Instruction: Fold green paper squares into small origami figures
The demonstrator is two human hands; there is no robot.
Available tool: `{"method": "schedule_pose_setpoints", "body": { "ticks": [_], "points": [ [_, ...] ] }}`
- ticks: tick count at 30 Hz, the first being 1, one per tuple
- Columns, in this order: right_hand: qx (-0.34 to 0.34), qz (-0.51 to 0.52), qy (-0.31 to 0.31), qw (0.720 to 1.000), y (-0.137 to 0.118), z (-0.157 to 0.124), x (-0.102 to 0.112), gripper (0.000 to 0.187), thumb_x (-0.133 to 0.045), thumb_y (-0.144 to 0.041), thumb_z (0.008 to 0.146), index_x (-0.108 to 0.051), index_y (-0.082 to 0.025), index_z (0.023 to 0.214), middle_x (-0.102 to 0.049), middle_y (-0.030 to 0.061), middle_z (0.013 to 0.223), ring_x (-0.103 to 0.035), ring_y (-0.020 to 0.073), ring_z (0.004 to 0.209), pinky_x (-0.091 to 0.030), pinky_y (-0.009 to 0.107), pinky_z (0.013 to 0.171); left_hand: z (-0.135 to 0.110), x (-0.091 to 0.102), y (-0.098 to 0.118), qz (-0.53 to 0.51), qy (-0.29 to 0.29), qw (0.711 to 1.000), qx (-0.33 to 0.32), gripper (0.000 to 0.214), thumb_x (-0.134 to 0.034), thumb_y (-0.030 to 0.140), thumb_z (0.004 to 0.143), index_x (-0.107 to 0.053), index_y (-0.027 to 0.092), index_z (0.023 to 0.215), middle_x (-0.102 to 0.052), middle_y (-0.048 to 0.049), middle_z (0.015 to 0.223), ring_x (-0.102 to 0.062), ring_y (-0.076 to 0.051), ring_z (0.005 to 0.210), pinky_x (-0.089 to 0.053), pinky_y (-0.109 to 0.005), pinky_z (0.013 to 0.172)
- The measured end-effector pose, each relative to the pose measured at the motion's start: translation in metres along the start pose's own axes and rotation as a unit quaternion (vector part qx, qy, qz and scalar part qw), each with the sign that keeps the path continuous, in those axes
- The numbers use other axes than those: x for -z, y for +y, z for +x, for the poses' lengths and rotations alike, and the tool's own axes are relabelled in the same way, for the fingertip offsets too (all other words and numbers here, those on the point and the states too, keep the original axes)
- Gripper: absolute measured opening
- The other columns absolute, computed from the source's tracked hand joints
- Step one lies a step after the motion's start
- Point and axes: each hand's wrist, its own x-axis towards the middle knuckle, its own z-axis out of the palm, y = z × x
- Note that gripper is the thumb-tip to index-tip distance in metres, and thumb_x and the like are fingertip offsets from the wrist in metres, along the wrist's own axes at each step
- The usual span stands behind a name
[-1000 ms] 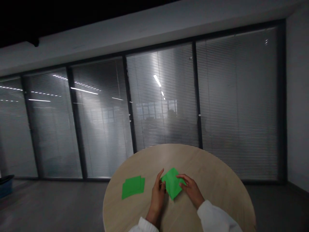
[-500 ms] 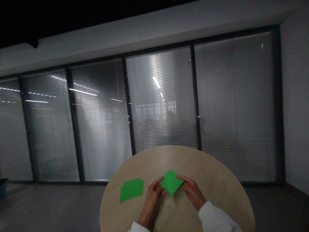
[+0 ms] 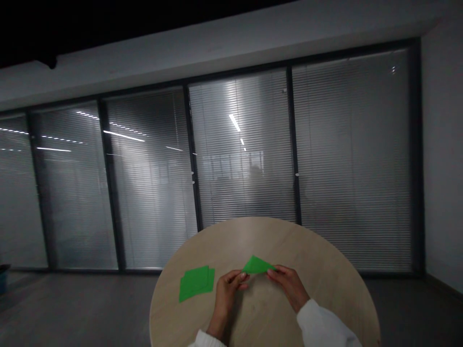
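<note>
A folded green paper (image 3: 257, 265) is held just above the surface (image 3: 325, 284), between the two hands. It is seen as a flat, narrow triangle, tilted nearly edge-on to the camera. Its left corner is pinched by the left hand (image 3: 226, 289) and its right corner by the right hand (image 3: 287, 286). The paper is stretched between the fingertips, on the far side of both hands.

The left fingers (image 3: 241, 276) are closed together on the paper's near-left corner, thumb against forefinger. The right fingers (image 3: 272, 272) are likewise clamped on the right tip. The remaining fingers of both hands are curled in; whether they touch the surface cannot be told. White sleeves (image 3: 321, 327) are seen at both wrists.

A small stack of green sheets (image 3: 197, 283) is laid flat on the surface, left of the left hand and apart from it.

The surface is round, light wood-toned, dimly lit. Behind it a glass wall (image 3: 246, 144) in dark frames is covered by closed slatted blinds (image 3: 354, 159), with ceiling-light streaks reflected in them. A grey floor (image 3: 72, 308) is seen at lower left, a pale wall at the right edge.
</note>
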Motion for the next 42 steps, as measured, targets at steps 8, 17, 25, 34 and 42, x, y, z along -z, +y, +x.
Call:
{"method": "schedule_pose_setpoints", "body": {
  "ticks": [8,17,25,34,42],
  "points": [
    [-0.044,0.046,0.019,0.998,-0.006,-0.004,-0.005,0.036,-0.081,-0.048,0.06,-0.073,-0.016,0.073,-0.071,0.0052,0.076,-0.067,0.0222,0.079,-0.054,0.034,0.079,0.003,-0.001,-0.006,-0.03,0.011,0.998,0.05,0.04,-0.084,0.05,0.05,-0.076,0.013,0.064,-0.07,-0.0079,0.066,-0.064,-0.021,0.068,-0.052,-0.027,0.06],
    [0.064,-0.068,0.001,0.996,-0.006,-0.002,-0.01,0.047,-0.079,-0.048,0.06,-0.069,-0.019,0.097,-0.072,0.0047,0.083,-0.067,0.0244,0.082,-0.052,0.034,0.076,0.007,-0.001,-0.012,-0.033,0.045,0.997,0.062,0.05,-0.082,0.058,0.046,-0.072,0.013,0.065,-0.068,-0.0055,0.07,-0.061,-0.017,0.065,-0.051,-0.025,0.061],
    [0.091,-0.105,-0.029,0.99,-0.001,-0.002,-0.009,0.046,-0.073,-0.049,0.07,-0.068,-0.023,0.108,-0.072,0.0085,0.105,-0.065,0.0269,0.099,-0.052,0.036,0.086,0.0,-0.003,-0.009,-0.026,0.041,0.999,0.014,0.058,-0.078,0.052,0.057,-0.067,0.017,0.102,-0.055,0.0046,0.056,-0.052,-0.012,0.052,-0.045,-0.021,0.048],
    [0.104,-0.115,-0.019,0.988,-0.004,-0.003,-0.007,0.043,-0.074,-0.05,0.071,-0.073,-0.022,0.104,-0.071,0.0105,0.111,-0.063,0.0299,0.106,-0.048,0.041,0.094,0.002,0.001,-0.011,0.046,0.026,0.995,-0.08,0.04,-0.08,0.033,0.058,-0.076,0.016,0.095,-0.072,-0.0097,0.09,-0.062,-0.021,0.077,-0.049,-0.028,0.067],
    [0.133,-0.198,0.023,0.971,0.006,0.003,-0.004,0.039,-0.074,-0.054,0.068,-0.077,-0.022,0.089,-0.07,0.0074,0.088,-0.064,0.0228,0.078,-0.051,0.032,0.072,0.004,0.0,-0.008,0.058,0.064,0.995,-0.058,0.037,-0.082,0.033,0.052,-0.079,0.014,0.083,-0.076,-0.0106,0.078,-0.063,-0.021,0.065,-0.048,-0.029,0.061]
  ]
}}
